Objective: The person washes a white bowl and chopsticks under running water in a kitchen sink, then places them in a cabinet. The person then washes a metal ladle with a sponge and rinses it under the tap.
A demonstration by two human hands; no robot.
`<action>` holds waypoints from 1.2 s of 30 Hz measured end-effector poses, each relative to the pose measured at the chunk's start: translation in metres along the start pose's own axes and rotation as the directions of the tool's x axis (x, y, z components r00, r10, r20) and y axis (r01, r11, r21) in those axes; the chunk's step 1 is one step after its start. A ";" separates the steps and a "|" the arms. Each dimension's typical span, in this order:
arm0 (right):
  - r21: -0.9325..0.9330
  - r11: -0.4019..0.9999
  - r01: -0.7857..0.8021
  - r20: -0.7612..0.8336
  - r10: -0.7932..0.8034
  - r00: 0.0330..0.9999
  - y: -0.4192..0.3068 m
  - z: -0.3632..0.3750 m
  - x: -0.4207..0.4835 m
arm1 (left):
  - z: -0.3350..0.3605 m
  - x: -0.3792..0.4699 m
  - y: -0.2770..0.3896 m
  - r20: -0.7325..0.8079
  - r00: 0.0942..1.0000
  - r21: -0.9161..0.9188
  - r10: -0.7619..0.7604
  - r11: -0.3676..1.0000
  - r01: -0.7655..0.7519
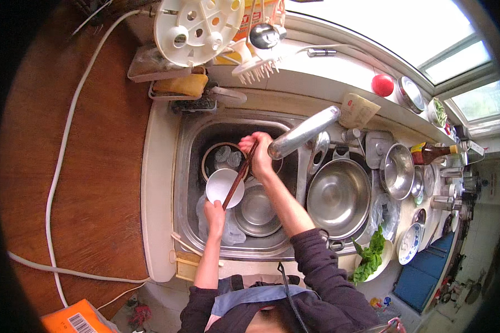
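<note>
My left hand grips the rim of a white bowl together with the lower end of dark reddish-brown chopsticks. The sticks slant across the bowl towards my right hand. Their upper end lies against that hand, whose blurred fingers point left; whether they close on the sticks is unclear. A chrome faucet spout hangs just beside the right hand. Beneath both hands is a stainless steel sink basin. In it are a dark round pot holding clear objects, a metal basin and a clear plastic bag.
A large steel pan fills the right-hand basin. Leafy greens on a plate, a steel bowl and a dark sauce bottle crowd the right counter. A white rack hangs above left. A wooden surface lies left, crossed by a hose.
</note>
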State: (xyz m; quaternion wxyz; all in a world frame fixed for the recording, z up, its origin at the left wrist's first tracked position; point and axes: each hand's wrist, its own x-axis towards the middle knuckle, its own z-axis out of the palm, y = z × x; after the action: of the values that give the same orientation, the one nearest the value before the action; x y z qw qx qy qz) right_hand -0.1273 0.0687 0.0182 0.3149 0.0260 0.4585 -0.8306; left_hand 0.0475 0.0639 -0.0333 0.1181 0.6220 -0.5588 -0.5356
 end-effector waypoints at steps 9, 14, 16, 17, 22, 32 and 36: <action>0.003 0.997 0.082 0.021 -0.082 0.996 0.047 -0.046 0.042 | 0.007 0.006 -0.001 -0.061 0.990 0.030 0.128 0.991 -0.127; -0.172 0.974 -0.147 -0.077 0.135 0.988 0.036 -0.008 -0.043 | 0.011 0.013 0.000 -0.053 0.981 0.195 0.189 0.965 -0.175; -0.113 0.964 -0.242 -0.010 0.243 0.970 0.027 -0.004 -0.048 | 0.011 0.010 0.002 0.011 0.991 0.066 0.134 0.989 -0.134; -0.112 0.918 -0.380 -0.080 0.373 0.924 0.021 -0.004 -0.038 | 0.010 0.007 0.003 -0.002 0.994 0.110 0.105 0.988 -0.104; -0.023 0.999 0.033 -0.039 -0.033 0.999 0.001 -0.005 0.010 | 0.006 0.003 0.009 -0.021 0.998 0.089 0.060 0.994 -0.058; 0.043 0.974 0.221 0.045 -0.223 0.974 0.013 -0.008 0.013 | 0.004 0.003 0.014 0.006 1.000 0.008 0.030 1.000 -0.030; 0.060 0.995 0.080 0.208 -0.090 0.974 0.038 -0.040 0.061 | 0.005 0.002 0.015 -0.018 0.997 -0.004 0.079 0.997 -0.079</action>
State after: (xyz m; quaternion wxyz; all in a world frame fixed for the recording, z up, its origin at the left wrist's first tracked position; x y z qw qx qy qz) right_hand -0.1655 0.0547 -0.0531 0.3251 -0.0737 0.4020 -0.8528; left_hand 0.0351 0.0593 -0.0251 0.1458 0.6037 -0.5806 -0.5264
